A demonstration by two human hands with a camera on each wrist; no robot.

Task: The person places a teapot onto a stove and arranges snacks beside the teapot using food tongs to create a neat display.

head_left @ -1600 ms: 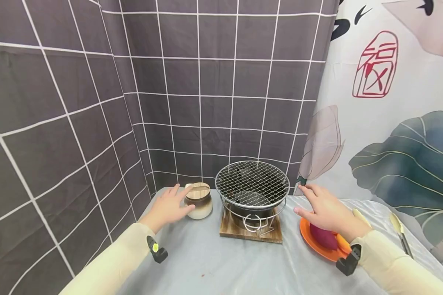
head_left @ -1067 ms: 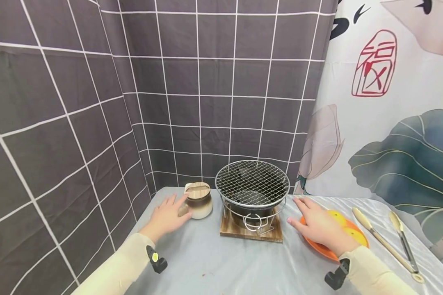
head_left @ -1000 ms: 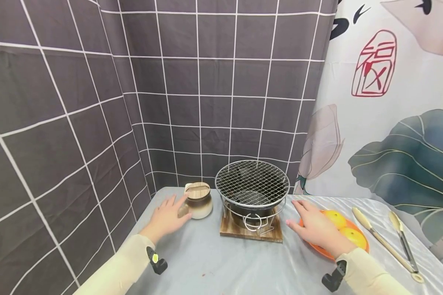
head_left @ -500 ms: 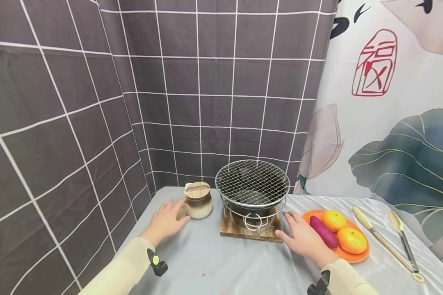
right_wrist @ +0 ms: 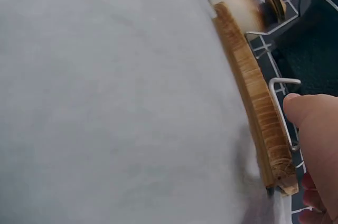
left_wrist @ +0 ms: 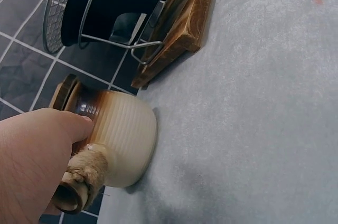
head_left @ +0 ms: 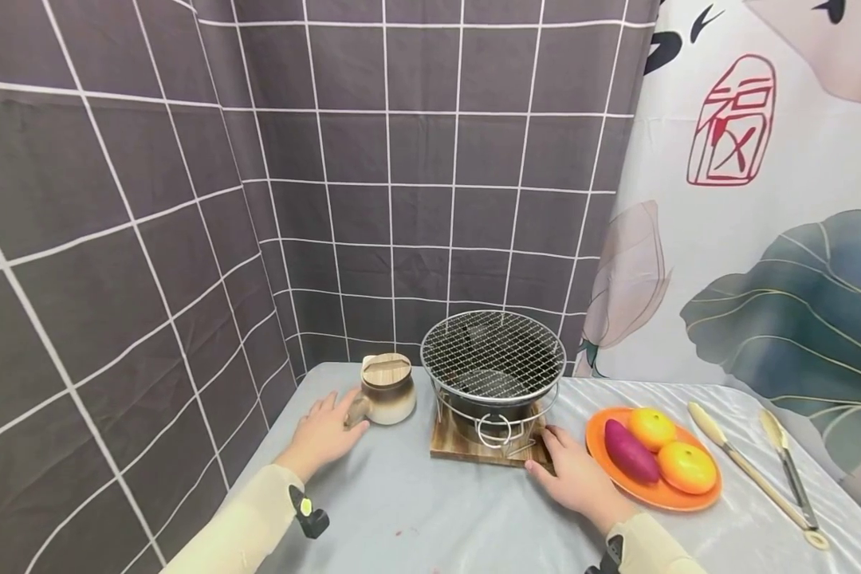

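Observation:
A small pot with a cream and brown body stands at the back left, under a wooden lid. My left hand is at its twine-wrapped side handle, thumb and forefinger spread on either side. In the left wrist view the thumb overlaps the pot's brown neck; the other fingers are hidden. A dark round grill with a wire mesh top stands in a wire frame on a wooden board. My right hand is loosely spread at the board's right front corner, fingertips right at its edge.
To the right, an orange plate bears two orange citrus fruits and a purple sweet potato. Tongs lie farther right. A dark gridded curtain hangs close behind the grill and along the left.
My right hand has moved left and nearer, from above the plate to the board's right corner, uncovering the plate. My left hand has sunk slightly from beside the lid to the pot's handle.

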